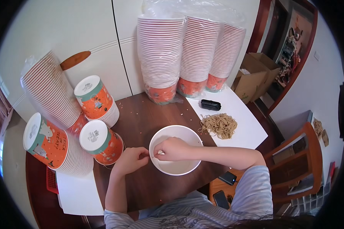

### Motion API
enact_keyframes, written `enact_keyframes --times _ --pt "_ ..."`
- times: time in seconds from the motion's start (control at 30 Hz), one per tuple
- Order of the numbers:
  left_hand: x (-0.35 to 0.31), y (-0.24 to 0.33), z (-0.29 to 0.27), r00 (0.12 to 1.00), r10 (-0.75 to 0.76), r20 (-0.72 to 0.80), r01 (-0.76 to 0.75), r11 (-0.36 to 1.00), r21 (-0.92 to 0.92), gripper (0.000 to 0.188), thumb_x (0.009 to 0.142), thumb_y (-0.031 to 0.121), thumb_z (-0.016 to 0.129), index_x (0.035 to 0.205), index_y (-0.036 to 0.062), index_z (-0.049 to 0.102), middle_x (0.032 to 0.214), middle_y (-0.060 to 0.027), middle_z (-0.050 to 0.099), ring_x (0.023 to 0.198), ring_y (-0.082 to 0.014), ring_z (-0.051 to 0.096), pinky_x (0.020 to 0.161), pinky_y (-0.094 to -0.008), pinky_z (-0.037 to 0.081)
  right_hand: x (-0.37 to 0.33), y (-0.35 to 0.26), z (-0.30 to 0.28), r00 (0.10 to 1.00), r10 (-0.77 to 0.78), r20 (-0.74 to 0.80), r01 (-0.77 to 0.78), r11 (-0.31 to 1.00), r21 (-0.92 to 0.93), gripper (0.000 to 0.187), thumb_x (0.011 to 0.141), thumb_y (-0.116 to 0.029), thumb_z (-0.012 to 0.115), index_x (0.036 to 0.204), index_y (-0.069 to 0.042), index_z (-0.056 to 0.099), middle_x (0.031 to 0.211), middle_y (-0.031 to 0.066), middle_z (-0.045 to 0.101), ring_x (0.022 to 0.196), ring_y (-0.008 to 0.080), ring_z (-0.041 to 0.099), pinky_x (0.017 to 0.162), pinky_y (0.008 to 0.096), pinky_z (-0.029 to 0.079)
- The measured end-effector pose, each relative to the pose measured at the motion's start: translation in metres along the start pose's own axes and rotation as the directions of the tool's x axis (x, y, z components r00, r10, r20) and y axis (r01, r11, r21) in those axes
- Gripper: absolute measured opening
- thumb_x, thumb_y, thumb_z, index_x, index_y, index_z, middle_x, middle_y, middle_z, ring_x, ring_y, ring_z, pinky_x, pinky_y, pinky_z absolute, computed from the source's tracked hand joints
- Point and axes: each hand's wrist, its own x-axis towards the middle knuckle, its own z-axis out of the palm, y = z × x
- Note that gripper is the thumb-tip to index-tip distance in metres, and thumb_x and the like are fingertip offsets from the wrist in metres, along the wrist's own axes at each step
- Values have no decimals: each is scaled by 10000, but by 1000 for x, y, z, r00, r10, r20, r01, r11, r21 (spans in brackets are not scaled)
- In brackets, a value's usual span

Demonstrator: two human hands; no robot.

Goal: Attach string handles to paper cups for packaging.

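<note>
A white paper bucket (pixel 176 168) stands mouth up on the brown table in front of me. My right hand (pixel 171 149) reaches over its far-right rim into the mouth, fingers pinched close to the inner left wall. Whatever lies in that pinch is too small to make out. My left hand (pixel 133 160) is just outside the bucket's left rim, thumb and fingers drawn together at the wall; what they grip is hidden. To the right of the bucket lies a loose heap of tan string loops (pixel 219 126) on a white sheet (pixel 246 129).
Upside-down orange-printed buckets (pixel 99 143) stand stacked at the left. Tall plastic-wrapped bucket stacks (pixel 162 57) line the back. A black oblong case (pixel 210 105) sits behind the string. Beyond are cardboard boxes (pixel 252 76) and a wooden chair (pixel 300 164); phones (pixel 221 199) rest below, at right.
</note>
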Motion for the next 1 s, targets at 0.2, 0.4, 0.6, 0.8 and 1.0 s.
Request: enact_keyframes --times 0.2,0.4,0.6,0.8,1.0 --pt "0 0 3 1000 22 3 -22 997 -70 210 723 125 583 888 -1 616 733 -132 640 677 -217 638 631 -294 488 1 8 3 990 -125 -64 122 992 -41 144 741 -256 560 817 -193 664 690 59 630 621 233 611 600 353 486" --pt "0 0 2 999 31 23 -29 996 -84 209 720 112 590 894 -2 615 763 -130 645 700 -218 642 654 -291 493 2 9 3 994 -106 -30 104 993 -56 147 729 -259 574 821 -188 663 702 58 632 636 239 613 603 355 485" --pt "-1 -2 1 999 25 38 -22 996 -90 214 718 113 596 898 -1 616 770 -134 645 709 -217 642 663 -289 493 5 6 1 995 -103 9 103 994 -37 148 728 -252 578 822 -176 664 719 60 636 656 244 615 612 359 486" --pt "-1 3 -1 999 37 40 -33 996 -82 200 716 126 605 874 4 626 763 -128 647 706 -220 643 662 -293 494 8 5 1 995 -97 11 97 995 -9 157 731 -246 573 832 -172 667 728 65 638 667 244 616 618 356 486" --pt "0 8 0 999 11 39 -11 1000 -1 197 697 154 612 839 20 636 747 -125 643 698 -240 638 654 -306 494 9 6 2 996 -85 13 84 996 27 162 737 -238 561 834 -166 670 726 67 636 666 239 615 618 353 484"
